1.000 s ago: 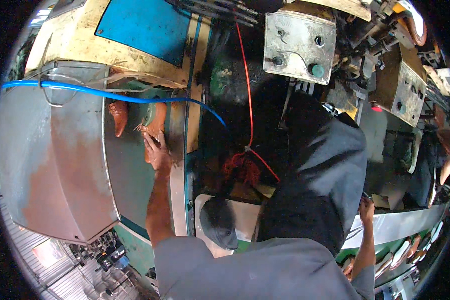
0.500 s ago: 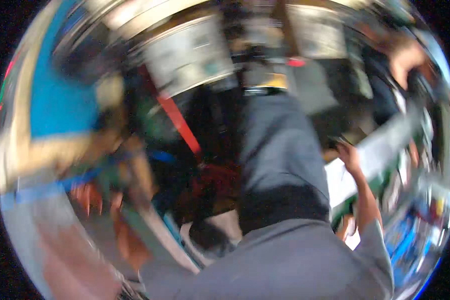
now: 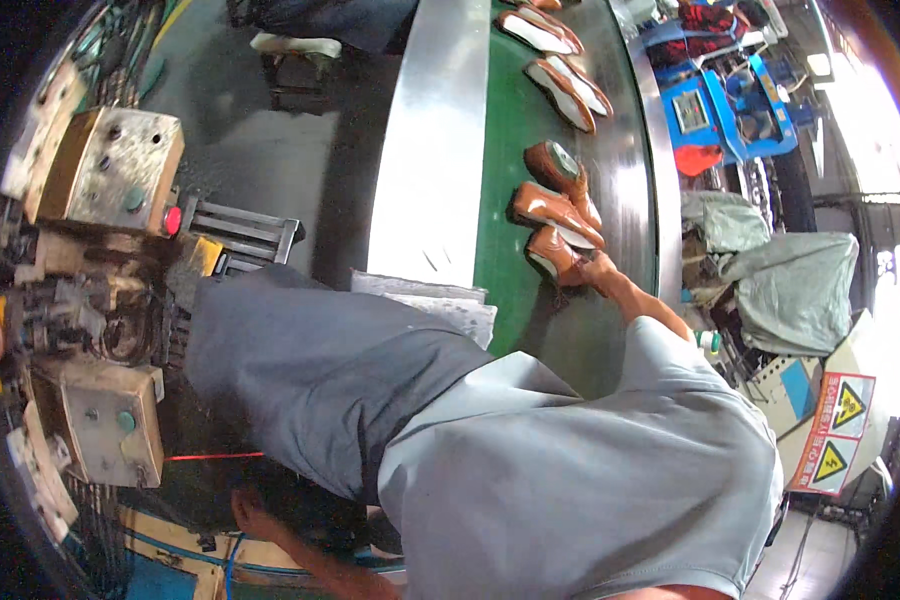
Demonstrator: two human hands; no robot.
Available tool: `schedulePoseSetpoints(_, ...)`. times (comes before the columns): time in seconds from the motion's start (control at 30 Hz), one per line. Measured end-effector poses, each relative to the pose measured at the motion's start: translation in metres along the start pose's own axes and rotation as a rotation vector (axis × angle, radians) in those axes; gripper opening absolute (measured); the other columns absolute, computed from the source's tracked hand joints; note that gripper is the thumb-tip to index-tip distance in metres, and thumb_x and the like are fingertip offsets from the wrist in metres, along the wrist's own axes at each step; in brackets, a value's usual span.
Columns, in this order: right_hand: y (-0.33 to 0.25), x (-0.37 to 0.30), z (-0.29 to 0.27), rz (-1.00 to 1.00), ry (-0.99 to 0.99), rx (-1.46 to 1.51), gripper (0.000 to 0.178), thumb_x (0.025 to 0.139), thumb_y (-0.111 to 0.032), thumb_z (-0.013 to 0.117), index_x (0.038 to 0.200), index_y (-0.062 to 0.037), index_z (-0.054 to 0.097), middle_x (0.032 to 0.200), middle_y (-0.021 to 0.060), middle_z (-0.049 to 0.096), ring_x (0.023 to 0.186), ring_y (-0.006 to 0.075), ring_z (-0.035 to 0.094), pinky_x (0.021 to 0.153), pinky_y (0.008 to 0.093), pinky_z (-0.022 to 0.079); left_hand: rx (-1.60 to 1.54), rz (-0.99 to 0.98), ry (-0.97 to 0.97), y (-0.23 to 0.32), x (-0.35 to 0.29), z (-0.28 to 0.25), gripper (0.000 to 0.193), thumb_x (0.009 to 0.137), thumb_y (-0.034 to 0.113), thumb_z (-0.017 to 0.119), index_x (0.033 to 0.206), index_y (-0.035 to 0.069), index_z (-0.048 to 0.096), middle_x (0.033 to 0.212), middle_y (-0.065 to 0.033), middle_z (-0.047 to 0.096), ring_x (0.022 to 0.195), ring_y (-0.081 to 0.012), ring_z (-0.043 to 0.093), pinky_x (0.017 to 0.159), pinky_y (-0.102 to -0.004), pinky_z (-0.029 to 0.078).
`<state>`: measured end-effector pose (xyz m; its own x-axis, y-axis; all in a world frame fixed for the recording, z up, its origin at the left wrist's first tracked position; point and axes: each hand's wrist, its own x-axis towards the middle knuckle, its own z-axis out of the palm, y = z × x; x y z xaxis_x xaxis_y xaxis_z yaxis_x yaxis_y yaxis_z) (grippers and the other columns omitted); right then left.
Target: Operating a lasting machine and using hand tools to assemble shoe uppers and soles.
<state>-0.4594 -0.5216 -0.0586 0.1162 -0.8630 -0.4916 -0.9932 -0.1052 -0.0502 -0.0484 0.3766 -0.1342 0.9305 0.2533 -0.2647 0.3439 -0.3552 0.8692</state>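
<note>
My right hand (image 3: 597, 272) reaches out over the green conveyor belt (image 3: 505, 130) with its fingers closed at the end of a brown leather shoe (image 3: 555, 254). This shoe sits tilted on the belt against a second brown shoe (image 3: 555, 213). Just past them another brown shoe (image 3: 550, 166) shows its opening. Down at the lower left, in shadow beside a dark work surface, hangs my left hand (image 3: 250, 514). Its fingers are too dark and small to make out.
Farther along the belt lie more brown shoes with white soles (image 3: 568, 90). A bare metal ledge (image 3: 432, 150) runs along the belt's left side. On the left stands a machine with worn control boxes (image 3: 120, 170) and a red button. Covered equipment (image 3: 795, 290) stands to the right.
My view has swung round toward the conveyor, from a blurred picture facing the machine. My right hand, earlier near the ledge, is now at a shoe on the belt.
</note>
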Motion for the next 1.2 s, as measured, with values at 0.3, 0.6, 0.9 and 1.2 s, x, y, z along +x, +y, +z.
schedulePoseSetpoints(0.3,0.033,0.011,-0.015,-0.071,-0.599,0.483,0.118,0.076,-0.026,0.102,0.171,-0.0042,0.035,0.153,0.0169,0.064,0.138,0.0281,0.063,0.112,0.0445,0.055,0.013,0.188,-0.300,0.204,0.022,0.143,0.034,0.117,0.007,0.052,0.142,-0.009,0.068,0.132,-0.0224,0.076,0.114,-0.0303,0.077,0.101,-0.0401,0.063)
schedulePoseSetpoints(0.6,0.032,-0.088,0.095,-0.373,-0.028,0.611,0.114,0.074,-0.010,0.087,0.173,-0.0015,0.032,0.155,0.0176,0.066,0.148,0.0298,0.059,0.125,0.0410,0.047,-0.075,0.342,-0.576,0.271,-0.033,0.278,0.032,0.116,0.008,0.054,0.139,-0.009,0.069,0.129,-0.0217,0.077,0.114,-0.0292,0.077,0.102,-0.0423,0.063)
schedulePoseSetpoints(0.9,-0.088,-0.183,0.027,-0.279,-0.293,1.014,0.100,0.087,-0.013,0.084,0.174,-0.0065,0.034,0.141,0.0092,0.067,0.128,0.0257,0.065,0.113,0.0381,0.052,-0.217,0.050,-1.067,0.307,-0.141,0.448,0.042,0.114,0.021,0.065,0.148,-0.004,0.066,0.133,-0.0207,0.076,0.119,-0.0281,0.076,0.103,-0.0412,0.061)
schedulePoseSetpoints(1.2,-0.360,-0.280,-0.006,-0.535,-0.989,1.169,0.102,0.096,-0.028,0.089,0.175,-0.0018,0.030,0.160,0.0127,0.056,0.143,0.0211,0.057,0.122,0.0412,0.048,-1.055,-0.425,-0.882,0.359,-0.064,0.433,0.047,0.117,0.044,0.054,0.132,0.004,0.074,0.124,-0.0108,0.078,0.116,-0.0243,0.074,0.104,-0.0423,0.059)
